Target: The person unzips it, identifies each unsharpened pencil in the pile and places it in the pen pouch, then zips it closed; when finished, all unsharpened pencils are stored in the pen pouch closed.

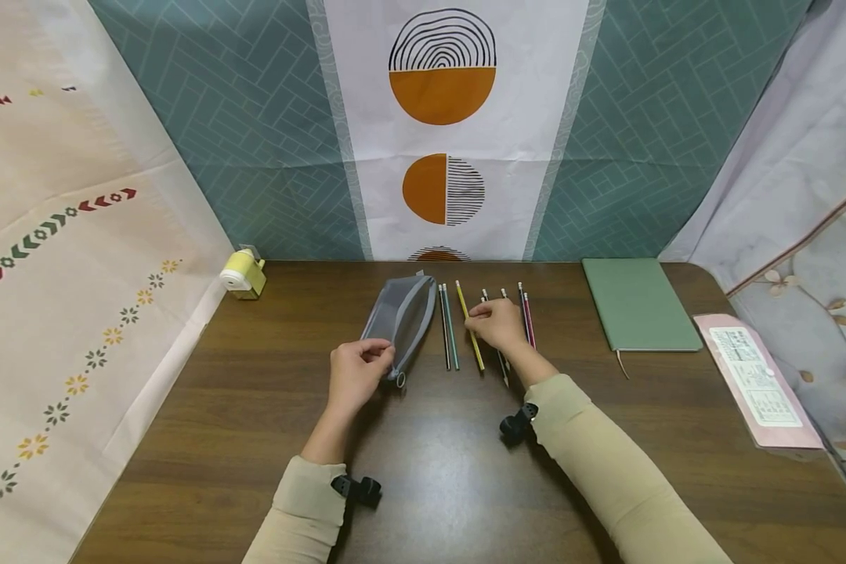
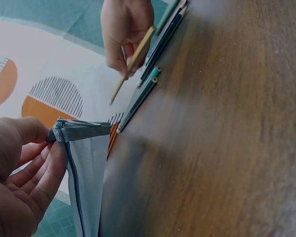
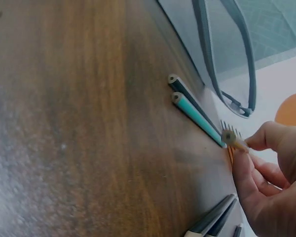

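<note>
My left hand [image 1: 352, 374] pinches the near end of a grey mesh zipper pouch [image 1: 385, 308], whose zipped mouth gapes on its right side. A ring pull [image 1: 400, 380] hangs at that end. Between thumb and fingers, my right hand [image 1: 500, 324] holds a yellow pencil [image 1: 477, 354], lifted off the table in the left wrist view. A teal pencil [image 3: 197, 117] and a dark pencil [image 3: 181, 87] lie side by side between the pouch and the right hand. Under and beyond that hand are more dark pencils [image 1: 502, 365] and a dark red one [image 1: 529, 321], partly hidden by it.
At the table's back left stands a yellow and white pencil sharpener [image 1: 244, 272]. On the right lie a green notebook [image 1: 641, 305] with a ribbon and a pink, labelled flat pack [image 1: 757, 384]. Fabric hangs along the back and both sides of the brown table [image 1: 423, 470].
</note>
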Tool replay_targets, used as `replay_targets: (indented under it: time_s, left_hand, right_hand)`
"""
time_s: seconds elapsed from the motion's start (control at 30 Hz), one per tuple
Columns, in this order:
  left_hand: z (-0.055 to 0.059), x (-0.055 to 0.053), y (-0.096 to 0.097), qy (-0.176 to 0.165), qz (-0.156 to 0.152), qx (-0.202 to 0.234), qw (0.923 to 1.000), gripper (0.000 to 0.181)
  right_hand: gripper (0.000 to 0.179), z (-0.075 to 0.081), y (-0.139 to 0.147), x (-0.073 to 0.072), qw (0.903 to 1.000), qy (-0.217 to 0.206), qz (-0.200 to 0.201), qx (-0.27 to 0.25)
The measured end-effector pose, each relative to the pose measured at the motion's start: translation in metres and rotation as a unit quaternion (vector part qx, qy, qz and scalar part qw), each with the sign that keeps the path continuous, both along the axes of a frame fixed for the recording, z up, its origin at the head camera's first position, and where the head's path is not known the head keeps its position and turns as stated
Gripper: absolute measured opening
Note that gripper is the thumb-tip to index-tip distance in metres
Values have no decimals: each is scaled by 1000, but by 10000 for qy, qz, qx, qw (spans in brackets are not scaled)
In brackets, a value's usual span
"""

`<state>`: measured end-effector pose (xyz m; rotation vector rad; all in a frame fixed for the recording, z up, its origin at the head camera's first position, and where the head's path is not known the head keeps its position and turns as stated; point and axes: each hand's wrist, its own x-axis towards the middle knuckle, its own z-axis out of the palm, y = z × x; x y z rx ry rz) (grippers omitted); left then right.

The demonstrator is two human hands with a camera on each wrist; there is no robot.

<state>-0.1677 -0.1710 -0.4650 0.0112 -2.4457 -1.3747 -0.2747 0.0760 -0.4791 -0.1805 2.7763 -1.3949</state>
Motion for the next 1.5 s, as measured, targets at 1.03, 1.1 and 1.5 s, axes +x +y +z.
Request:
replay_targets:
  time_s: [1.03,1.1,1.5]
  left_hand:
    - [3,0,3,158,-45,66,9998,5]
    - [3,0,3,145,-54,95,9998,5]
    - [4,0,8,56,-135,269,9995,5]
  right_hand:
    - [32,15,-23,12,9190,-2302,659,-3132]
    - [33,16,-27,13,9182,-2304,672,-3153]
    - [28,15,-49,18,9095,-2231,468,-3476]
